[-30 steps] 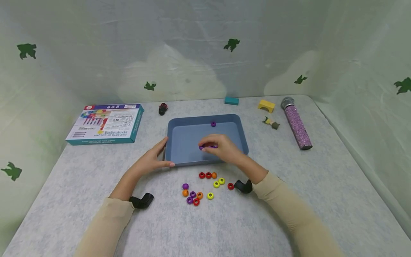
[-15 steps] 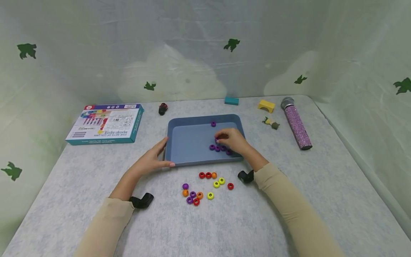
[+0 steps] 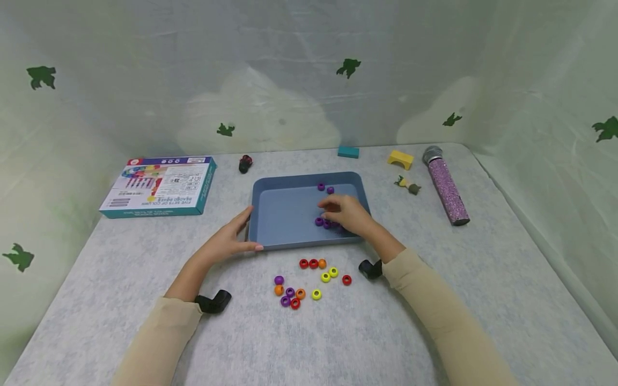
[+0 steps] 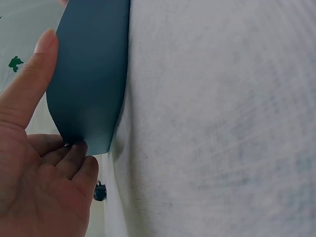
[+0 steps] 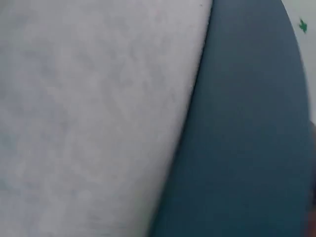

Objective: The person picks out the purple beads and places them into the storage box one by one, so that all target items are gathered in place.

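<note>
A blue-grey tray (image 3: 282, 245) lies on the table, its near left corner held by my left hand (image 3: 227, 238). In the left wrist view, the left thumb (image 4: 43, 47) lies along the rim and the fingers bend against the tray's side. My right hand (image 3: 348, 214) is over the tray's right part, thumb and forefinger apart. Beneath its fingertips is a row of purple beads (image 3: 319, 221), partly hidden by the hand. Farther back in the tray, two purple beads (image 3: 330, 190) sit side by side. The right wrist view shows mostly the tray's outer wall (image 5: 242, 128).
Red, orange, yellow and purple beads (image 3: 316, 294) lie scattered before the tray. Farther off are a boxed set (image 3: 156, 187), a small dark red-and-black toy (image 3: 245, 163), a teal block (image 3: 348, 152), a yellow arch block (image 3: 400, 158), a small figure (image 3: 407, 185) and a glittery microphone (image 3: 446, 187).
My right hand first moved rightward, spreading purple beads into a row. One bead then went to the back beside the lone purple one, and the hand is over the row again. The left hand stayed put.
</note>
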Available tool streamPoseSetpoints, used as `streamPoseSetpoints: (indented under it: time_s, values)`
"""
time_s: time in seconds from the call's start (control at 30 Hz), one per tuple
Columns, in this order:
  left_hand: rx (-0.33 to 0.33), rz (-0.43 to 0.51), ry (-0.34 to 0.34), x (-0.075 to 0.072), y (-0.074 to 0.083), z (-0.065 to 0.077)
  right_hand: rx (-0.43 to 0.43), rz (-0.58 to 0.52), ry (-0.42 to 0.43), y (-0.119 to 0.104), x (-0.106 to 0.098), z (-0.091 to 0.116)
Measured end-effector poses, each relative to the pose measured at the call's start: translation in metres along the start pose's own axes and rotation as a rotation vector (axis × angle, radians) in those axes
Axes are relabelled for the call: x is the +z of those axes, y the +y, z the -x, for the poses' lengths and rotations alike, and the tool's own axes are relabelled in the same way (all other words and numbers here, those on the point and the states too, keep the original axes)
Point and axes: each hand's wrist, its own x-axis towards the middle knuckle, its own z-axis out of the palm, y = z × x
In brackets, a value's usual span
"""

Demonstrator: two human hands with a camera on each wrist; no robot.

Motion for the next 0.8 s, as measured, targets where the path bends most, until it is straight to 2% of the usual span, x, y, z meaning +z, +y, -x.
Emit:
streamPoseSetpoints:
  time_s: [0.13, 0.23, 0.3, 0.4, 0.6, 0.8]
  values:
    - [-0.005, -0.006, 0.006, 0.000, 0.001, 0.000, -0.171, -0.078, -0.029, -0.024, 0.005, 0.014]
    - [-0.004, -0.004, 0.009, 0.000, 0.002, 0.001, -0.290, -0.115, -0.093, -0.042, 0.015, 0.025]
    - [-0.001, 0.001, 0.008, 0.000, 0.002, 0.001, -0.328, -0.133, -0.151, -0.051, 0.023, 0.032]
    - [0.005, 0.004, 0.010, 0.000, 0.002, 0.000, -0.354, -0.136, -0.242, -0.059, 0.036, 0.039]
    - [0.005, -0.004, 0.009, 0.000, 0.002, 0.000, -0.326, -0.136, -0.416, -0.059, 0.061, 0.042]
    - [0.006, -0.003, 0.010, 0.000, 0.002, 0.000, -0.341, -0.087, -0.486, -0.056, 0.078, 0.039]
